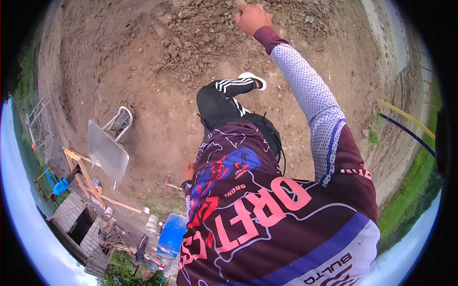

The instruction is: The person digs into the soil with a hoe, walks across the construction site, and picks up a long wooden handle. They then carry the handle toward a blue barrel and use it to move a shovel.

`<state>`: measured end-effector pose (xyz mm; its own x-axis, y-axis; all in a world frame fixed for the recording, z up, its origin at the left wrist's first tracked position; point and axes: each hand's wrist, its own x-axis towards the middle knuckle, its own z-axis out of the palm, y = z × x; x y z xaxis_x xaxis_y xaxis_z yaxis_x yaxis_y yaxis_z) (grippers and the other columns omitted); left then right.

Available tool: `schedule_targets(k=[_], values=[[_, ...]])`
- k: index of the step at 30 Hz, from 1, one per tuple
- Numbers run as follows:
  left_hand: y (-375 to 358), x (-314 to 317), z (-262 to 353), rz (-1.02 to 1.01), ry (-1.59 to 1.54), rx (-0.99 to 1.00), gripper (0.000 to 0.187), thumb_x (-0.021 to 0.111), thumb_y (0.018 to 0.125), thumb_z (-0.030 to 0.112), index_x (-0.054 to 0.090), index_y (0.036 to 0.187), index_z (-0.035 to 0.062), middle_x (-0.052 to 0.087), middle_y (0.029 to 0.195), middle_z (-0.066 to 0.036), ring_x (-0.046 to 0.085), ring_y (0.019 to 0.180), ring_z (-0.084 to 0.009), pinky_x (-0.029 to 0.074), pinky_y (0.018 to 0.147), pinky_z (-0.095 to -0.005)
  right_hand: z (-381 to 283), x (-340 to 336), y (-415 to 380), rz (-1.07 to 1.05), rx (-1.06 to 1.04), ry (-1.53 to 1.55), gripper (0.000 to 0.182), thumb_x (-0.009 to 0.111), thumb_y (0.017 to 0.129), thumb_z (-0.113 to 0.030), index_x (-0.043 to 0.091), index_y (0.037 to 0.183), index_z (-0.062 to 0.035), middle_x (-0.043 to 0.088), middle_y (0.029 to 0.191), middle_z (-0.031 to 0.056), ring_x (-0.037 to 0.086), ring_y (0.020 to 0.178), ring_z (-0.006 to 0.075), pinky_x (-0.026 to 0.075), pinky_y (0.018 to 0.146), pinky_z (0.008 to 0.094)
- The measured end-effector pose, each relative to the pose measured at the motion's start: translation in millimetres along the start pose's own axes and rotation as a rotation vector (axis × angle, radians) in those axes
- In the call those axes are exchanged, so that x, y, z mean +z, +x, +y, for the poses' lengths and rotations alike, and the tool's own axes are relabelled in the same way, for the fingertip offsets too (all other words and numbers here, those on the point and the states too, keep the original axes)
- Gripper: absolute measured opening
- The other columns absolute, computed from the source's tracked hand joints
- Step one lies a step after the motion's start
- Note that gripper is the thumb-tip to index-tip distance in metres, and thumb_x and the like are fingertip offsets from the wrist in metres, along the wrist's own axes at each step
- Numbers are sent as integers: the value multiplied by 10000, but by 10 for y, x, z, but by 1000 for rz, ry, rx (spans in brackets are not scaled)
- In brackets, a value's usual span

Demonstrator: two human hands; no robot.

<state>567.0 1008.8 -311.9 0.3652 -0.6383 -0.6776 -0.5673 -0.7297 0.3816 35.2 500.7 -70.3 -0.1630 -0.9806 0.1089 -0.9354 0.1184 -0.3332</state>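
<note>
At the top edge, my right hand [253, 19] is closed around a light wooden handle [240, 2]. Only a short piece of that handle shows, and whatever it belongs to is out of frame. The right arm reaches far forward over broken, clumped soil [200, 38]. My left hand [190, 170] is low beside my torso, with a dark watch [187, 185] at the wrist. Its fingers are mostly hidden by my jersey. A thin reddish stick [173, 186] appears just left of that wrist. One shoe [254, 80] shows on the dirt below the loose soil.
A wheelbarrow [109, 151] stands at left, near a wooden frame [86, 176]. A person in blue [61, 186] is beyond it. A blue barrel [172, 233] and buckets stand lower left. Yellow and dark hoses [408, 117] curve at right beside grass.
</note>
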Motion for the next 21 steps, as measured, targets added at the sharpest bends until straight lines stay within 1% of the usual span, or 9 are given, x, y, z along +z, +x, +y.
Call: schedule_targets(k=[1, 3, 5, 7, 11, 13, 16, 20, 21], values=[[81, -72, 0, -74, 16, 12, 289, 623, 883, 313, 720, 919, 43, 697, 804, -107, 663, 709, -202, 513, 681, -354, -12, 19, -75, -9, 25, -3, 230, 557, 843, -298, 729, 929, -171, 727, 932, 78, 660, 919, 330, 549, 793, 499], [-191, -605, 797, -153, -63, 151, 271, 633, 908, 302, 690, 990, 51, 676, 781, -100, 663, 702, -200, 517, 639, -340, -53, 7, -66, -45, 44, 133, 225, 571, 838, -294, 720, 936, -157, 722, 958, 78, 646, 950, 336, 544, 807, 489], [-165, -770, 1240, -112, -266, -85, 270, 631, 937, 278, 639, 1084, 52, 667, 767, -84, 666, 713, -186, 520, 606, -306, 92, 389, -136, 45, -39, 118, 210, 585, 839, -285, 710, 927, -141, 693, 974, 99, 630, 975, 328, 534, 827, 479], [27, -870, 1529, -131, -323, -121, 298, 620, 960, 257, 580, 1161, 41, 660, 788, -75, 657, 714, -169, 523, 593, -279, 108, 494, -163, 69, -33, 201, 191, 595, 838, -272, 699, 911, -129, 651, 987, 121, 619, 982, 323, 523, 845, 471], [84, -907, 2738, -142, -349, 200, 336, 638, 937, 216, 559, 1209, 34, 663, 851, -60, 636, 738, -141, 512, 653, -264, 85, 499, -294, 26, -36, 231, 207, 604, 830, -285, 678, 935, -123, 630, 1028, 115, 598, 1048, 327, 530, 859, 494], [-22, -826, 3641, -243, -288, 371, 448, 675, 905, 181, 510, 1296, 36, 656, 886, -57, 621, 790, -135, 513, 709, -268, -10, 482, -348, -44, 6, 240, 243, 615, 827, -277, 657, 998, -109, 584, 1091, 147, 592, 1059, 347, 526, 866, 500], [-178, -537, 4809, -383, -278, 637, 688, 718, 868, 102, 343, 1443, 54, 602, 1084, -112, 615, 883, -151, 529, 748, -297, -182, 432, -322, -60, 205, 288, 362, 673, 820, -229, 596, 1124, -48, 494, 1231, 220, 617, 1015, 398, 517, 899, 483], [-335, -120, 5789, -485, -269, 736, 964, 785, 819, 98, 148, 1542, 83, 522, 1272, -180, 619, 1022, -200, 543, 803, -336, -224, 599, -347, -73, 280, 363, 433, 709, 781, -199, 562, 1133, 5, 452, 1210, 261, 609, 1017, 442, 523, 865, 516], [-276, -23, 5897, -500, -264, 742, 964, 785, 819, 98, 148, 1542, 83, 522, 1272, -180, 619, 1022, -200, 543, 803, -336, -225, 597, -361, -185, 340, 482, 472, 721, 776, -199, 545, 1153, 22, 463, 1207, 277, 611, 1014, 458, 528, 858, 509]])
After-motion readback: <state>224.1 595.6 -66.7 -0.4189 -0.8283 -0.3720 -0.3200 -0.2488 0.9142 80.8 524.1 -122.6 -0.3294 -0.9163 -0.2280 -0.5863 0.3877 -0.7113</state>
